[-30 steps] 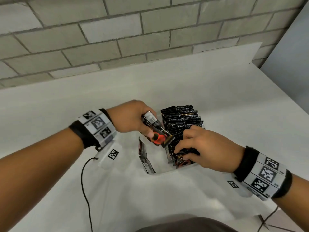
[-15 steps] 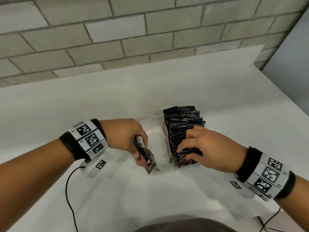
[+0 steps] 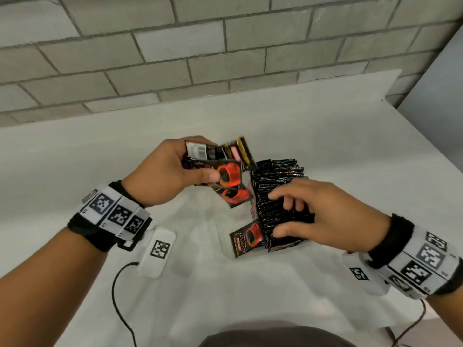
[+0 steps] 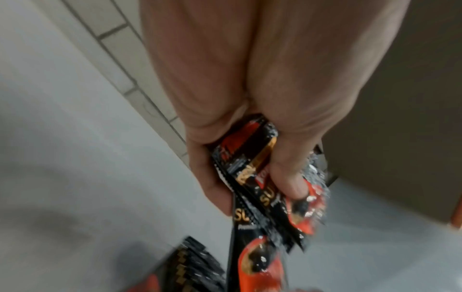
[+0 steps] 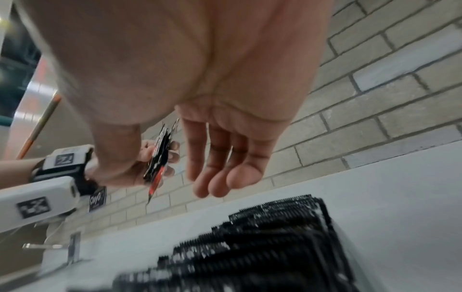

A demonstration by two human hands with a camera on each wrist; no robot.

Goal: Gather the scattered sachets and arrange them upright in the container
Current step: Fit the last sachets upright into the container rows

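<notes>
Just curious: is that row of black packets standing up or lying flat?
Standing upright: the row of packets shows only thin crimped top edges, packed side by side.

Open white table (image 3: 313, 126) lies beyond and to both sides of me. Ahead, the packed row of upright sachets (image 3: 278, 194) blocks the middle, my right hand (image 3: 323, 211) over it. One loose sachet (image 3: 246, 240) leans at its near end. The brick wall (image 3: 225, 46) closes the far edge.

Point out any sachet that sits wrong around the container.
One sachet leans face-out against the near left end of the packed row, not slotted upright like the others. The left hand grips a loose, fanned bunch of sachets, not yet placed.
</notes>
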